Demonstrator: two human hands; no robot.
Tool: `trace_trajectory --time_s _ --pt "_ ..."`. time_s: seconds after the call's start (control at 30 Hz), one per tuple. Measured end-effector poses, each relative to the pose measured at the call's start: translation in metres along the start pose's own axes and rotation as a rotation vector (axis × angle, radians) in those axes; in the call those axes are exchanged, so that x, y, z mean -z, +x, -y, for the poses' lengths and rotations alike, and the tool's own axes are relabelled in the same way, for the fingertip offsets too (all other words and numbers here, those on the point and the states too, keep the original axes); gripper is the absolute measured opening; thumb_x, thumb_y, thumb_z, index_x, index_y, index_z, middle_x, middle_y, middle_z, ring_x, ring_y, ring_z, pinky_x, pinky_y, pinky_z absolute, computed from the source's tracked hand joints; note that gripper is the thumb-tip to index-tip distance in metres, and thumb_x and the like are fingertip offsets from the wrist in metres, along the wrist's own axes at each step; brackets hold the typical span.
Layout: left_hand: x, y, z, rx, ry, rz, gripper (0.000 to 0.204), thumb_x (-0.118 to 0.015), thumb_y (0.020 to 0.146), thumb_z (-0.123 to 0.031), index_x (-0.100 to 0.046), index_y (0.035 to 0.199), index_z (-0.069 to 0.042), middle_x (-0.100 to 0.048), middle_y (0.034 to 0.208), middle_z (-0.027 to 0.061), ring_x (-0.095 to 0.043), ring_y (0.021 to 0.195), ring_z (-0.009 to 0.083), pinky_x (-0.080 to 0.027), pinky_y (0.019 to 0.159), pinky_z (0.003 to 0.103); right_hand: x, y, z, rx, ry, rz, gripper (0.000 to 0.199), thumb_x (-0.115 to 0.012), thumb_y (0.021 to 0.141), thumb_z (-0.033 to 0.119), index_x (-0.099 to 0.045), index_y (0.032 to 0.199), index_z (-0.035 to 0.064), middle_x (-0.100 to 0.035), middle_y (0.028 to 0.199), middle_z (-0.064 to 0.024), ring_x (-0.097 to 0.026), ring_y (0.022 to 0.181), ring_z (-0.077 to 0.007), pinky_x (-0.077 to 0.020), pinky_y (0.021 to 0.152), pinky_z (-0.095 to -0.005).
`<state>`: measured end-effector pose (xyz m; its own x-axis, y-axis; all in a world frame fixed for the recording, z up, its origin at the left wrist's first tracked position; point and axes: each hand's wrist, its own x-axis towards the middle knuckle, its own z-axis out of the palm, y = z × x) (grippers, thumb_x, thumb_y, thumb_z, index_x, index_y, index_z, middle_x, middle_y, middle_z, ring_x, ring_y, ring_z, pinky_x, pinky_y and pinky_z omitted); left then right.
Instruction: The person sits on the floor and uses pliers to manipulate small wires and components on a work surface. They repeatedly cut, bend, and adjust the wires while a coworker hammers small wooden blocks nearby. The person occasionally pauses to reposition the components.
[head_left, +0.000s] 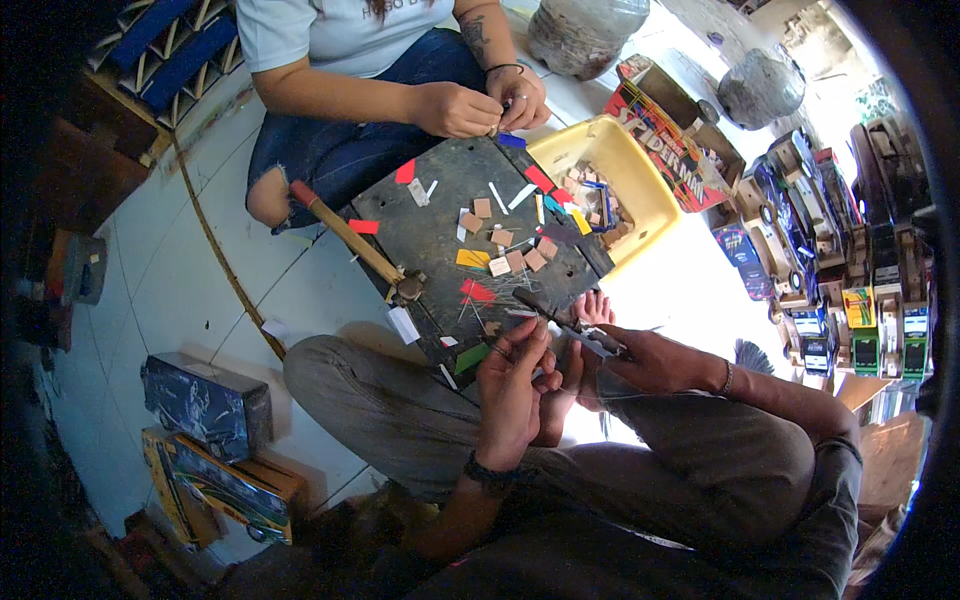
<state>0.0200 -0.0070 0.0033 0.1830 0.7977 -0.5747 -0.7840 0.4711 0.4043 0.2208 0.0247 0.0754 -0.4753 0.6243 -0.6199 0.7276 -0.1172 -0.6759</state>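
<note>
White floor tiles (190,270) carry everything here, and open room for moving is scarce — the widest bare stretch lies at nine o'clock, between a dark work board (440,230) at centre and the boxes along the left rim. That board sits tilted between two seated people, its near corner touching the wearer's knee and its far corner close to the co-worker's lap at twelve o'clock.

One hammer (350,240) lies across the board's left edge, wooden handle pointing to ten o'clock, head on the board. Scattered on the board are small wooden squares (515,258) — roughly eight — with coloured paper scraps in red, yellow, green and blue, and thin nails.

One yellow plastic tray (640,190) at one o'clock touches the board's right edge; inside it lies a heap of similar wooden pieces, too many and too small to count. Beyond it stands an open printed cardboard box (670,130), contents unclear. Rows of wooden toy trucks (820,260) crowd three o'clock, leaving little gap there. Two printed boxes (210,400) rest at eight o'clock.

Just below centre, the left hand (515,385) has its fingers curled, pinching something too small to make out. The right hand (650,360) grasps pliers (575,325), whose tip points to ten o'clock over the board's near edge, just beside the left fingertips.
</note>
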Motion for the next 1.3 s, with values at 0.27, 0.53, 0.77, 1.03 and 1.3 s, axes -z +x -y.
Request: trace_trajectory --time_s 0.27,0.53,0.77,1.03,1.3 --pt "-0.001 0.000 0.001 0.007 0.033 -0.016 0.021 -0.065 0.091 -0.010 -0.062 0.111 -0.005 -0.062 0.088 0.0025 -0.053 0.067 0.0087 -0.044 0.052 0.024 -0.001 -0.002 -0.001 -0.031 -0.035 0.003 0.058 -0.052 0.097 0.025 -0.030 0.144 -0.0004 -0.063 0.108 -0.0285 -0.066 0.093 -0.0375 -0.0504 0.082 -0.0435" --pt "-0.007 0.000 0.002 0.017 0.113 -0.076 0.018 -0.065 0.091 -0.012 -0.062 0.108 -0.008 -0.059 0.088 0.0004 -0.050 0.066 0.0078 -0.042 0.051 0.024 -0.002 -0.001 -0.010 -0.112 -0.004 0.016 0.042 -0.055 0.094 0.029 -0.049 0.126 0.0018 -0.066 0.096 -0.0262 -0.066 0.089 -0.0376 -0.0503 0.081 -0.0453" --pt "-0.006 0.001 0.003 -0.019 0.126 -0.071 0.020 -0.065 0.092 -0.012 -0.061 0.110 -0.005 -0.061 0.087 0.0033 -0.054 0.069 0.0083 -0.047 0.052 0.024 -0.007 0.008 -0.020 -0.047 -0.009 -0.039 0.036 -0.061 0.088 0.029 -0.059 0.110 0.0009 -0.067 0.089 -0.0239 -0.067 0.084 -0.0356 -0.0517 0.078 -0.0430" --pt "-0.018 -0.005 0.007 -0.076 0.151 -0.162 0.020 -0.063 0.094 -0.012 -0.060 0.112 -0.004 -0.061 0.087 0.0034 -0.057 0.071 0.0079 -0.052 0.054 0.024 -0.001 0.014 -0.025 -0.064 -0.156 -0.140 0.036 -0.062 0.084 0.028 -0.055 0.105 -0.0014 -0.065 0.090 -0.0240 -0.065 0.085 -0.0403 -0.0519 0.077 -0.0462" --pt "-0.019 -0.007 0.013 -0.124 0.105 -0.189 0.022 -0.061 0.095 -0.014 -0.058 0.114 -0.002 -0.061 0.092 0.0044 -0.058 0.077 0.0086 -0.053 0.061 0.024 0.015 0.035 -0.045 0.149 -0.371 -0.334 0.035 -0.063 0.084 0.027 -0.052 0.104 -0.0006 -0.063 0.088 -0.0227 -0.064 0.085 -0.0410 -0.0506 0.075 -0.0491"
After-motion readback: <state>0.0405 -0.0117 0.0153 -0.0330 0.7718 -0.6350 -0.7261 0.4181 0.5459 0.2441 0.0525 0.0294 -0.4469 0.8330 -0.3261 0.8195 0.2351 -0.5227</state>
